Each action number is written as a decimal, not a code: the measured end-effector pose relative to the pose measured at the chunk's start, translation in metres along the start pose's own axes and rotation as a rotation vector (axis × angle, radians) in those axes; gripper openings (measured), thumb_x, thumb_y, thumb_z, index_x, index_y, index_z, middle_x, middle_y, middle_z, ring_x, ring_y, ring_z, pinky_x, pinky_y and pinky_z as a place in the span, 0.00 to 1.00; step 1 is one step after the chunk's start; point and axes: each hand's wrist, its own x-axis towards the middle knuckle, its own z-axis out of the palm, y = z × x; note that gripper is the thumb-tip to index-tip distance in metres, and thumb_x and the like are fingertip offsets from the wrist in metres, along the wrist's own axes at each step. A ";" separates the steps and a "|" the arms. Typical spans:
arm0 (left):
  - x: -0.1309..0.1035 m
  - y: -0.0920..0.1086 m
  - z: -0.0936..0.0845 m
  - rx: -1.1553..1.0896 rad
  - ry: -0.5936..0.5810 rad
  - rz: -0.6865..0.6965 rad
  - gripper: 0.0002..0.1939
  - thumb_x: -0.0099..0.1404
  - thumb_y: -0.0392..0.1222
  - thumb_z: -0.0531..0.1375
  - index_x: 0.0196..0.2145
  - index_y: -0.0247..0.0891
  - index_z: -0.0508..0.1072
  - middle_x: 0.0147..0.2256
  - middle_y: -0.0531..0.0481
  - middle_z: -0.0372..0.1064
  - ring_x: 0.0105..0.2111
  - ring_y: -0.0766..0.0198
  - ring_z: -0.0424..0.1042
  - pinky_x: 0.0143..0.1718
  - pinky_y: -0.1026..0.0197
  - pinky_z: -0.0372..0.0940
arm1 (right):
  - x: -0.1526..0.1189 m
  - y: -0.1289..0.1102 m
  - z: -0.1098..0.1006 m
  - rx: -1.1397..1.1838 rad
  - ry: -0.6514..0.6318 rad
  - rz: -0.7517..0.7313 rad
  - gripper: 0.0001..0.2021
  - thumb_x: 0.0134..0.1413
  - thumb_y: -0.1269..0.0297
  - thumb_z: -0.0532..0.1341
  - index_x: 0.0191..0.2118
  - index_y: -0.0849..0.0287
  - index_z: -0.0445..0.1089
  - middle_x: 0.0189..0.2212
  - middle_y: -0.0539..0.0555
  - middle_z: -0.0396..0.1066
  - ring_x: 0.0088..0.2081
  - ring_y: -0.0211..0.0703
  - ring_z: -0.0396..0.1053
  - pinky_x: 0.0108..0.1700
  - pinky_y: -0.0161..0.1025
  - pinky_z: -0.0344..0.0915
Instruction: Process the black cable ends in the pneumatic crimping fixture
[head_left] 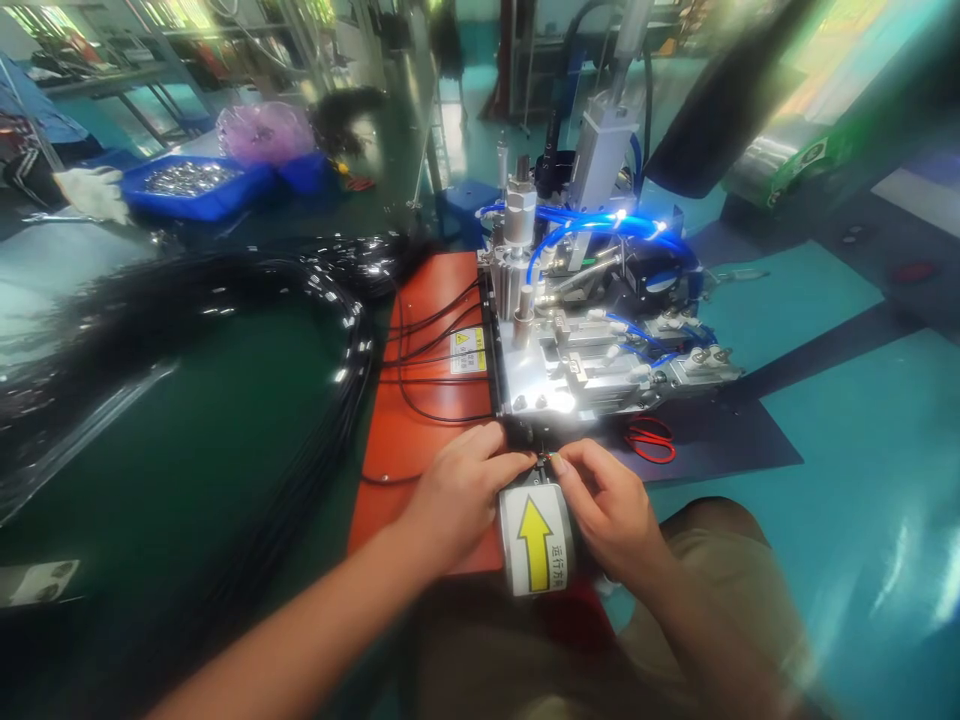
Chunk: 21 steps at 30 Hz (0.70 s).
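Observation:
My left hand (466,485) is closed at the front of a silver machine (551,385), its thumb and finger stretched toward the small feed spot. A thin black cable (390,481) runs across the orange-red board (435,450) into this hand. My right hand (611,505) pinches at the same spot from the other side; what lies between its fingertips is too small to make out. Between my wrists, just below the fingertips, sits a rounded white cover (536,540) with a yellow arrow pointing at the machine.
Bundled black cables (330,300) spread over the dark green table at left. Red-handled scissors (651,440) lie right of the machine. Blue air tubes (615,222) arch over it. A blue tray (191,205) of small metal parts and a gloved hand (94,193) are farther back.

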 end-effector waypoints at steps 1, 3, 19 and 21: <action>0.000 0.000 0.000 0.000 0.000 0.001 0.13 0.65 0.31 0.59 0.44 0.39 0.78 0.39 0.44 0.71 0.39 0.57 0.72 0.40 0.56 0.70 | 0.000 -0.001 0.000 -0.001 0.001 -0.002 0.09 0.67 0.60 0.54 0.35 0.56 0.68 0.30 0.49 0.69 0.32 0.40 0.68 0.36 0.36 0.62; 0.000 0.000 0.000 -0.002 0.002 0.002 0.13 0.65 0.31 0.59 0.44 0.39 0.78 0.39 0.44 0.71 0.40 0.56 0.72 0.40 0.56 0.70 | 0.001 -0.002 0.000 -0.010 0.002 -0.010 0.09 0.67 0.61 0.54 0.35 0.56 0.67 0.30 0.49 0.69 0.32 0.40 0.68 0.36 0.36 0.62; -0.001 -0.003 0.003 -0.008 0.000 0.020 0.14 0.66 0.31 0.58 0.46 0.40 0.78 0.41 0.44 0.72 0.43 0.57 0.72 0.43 0.55 0.71 | 0.012 -0.005 -0.010 -0.007 -0.005 -0.020 0.10 0.65 0.62 0.56 0.45 0.56 0.73 0.43 0.53 0.77 0.44 0.45 0.73 0.47 0.38 0.67; -0.001 -0.003 0.003 0.002 0.005 0.014 0.13 0.66 0.32 0.58 0.46 0.40 0.78 0.41 0.44 0.72 0.42 0.57 0.72 0.42 0.55 0.71 | 0.015 -0.007 -0.010 -0.006 -0.023 -0.069 0.10 0.65 0.64 0.56 0.44 0.57 0.73 0.44 0.54 0.77 0.46 0.45 0.73 0.48 0.37 0.67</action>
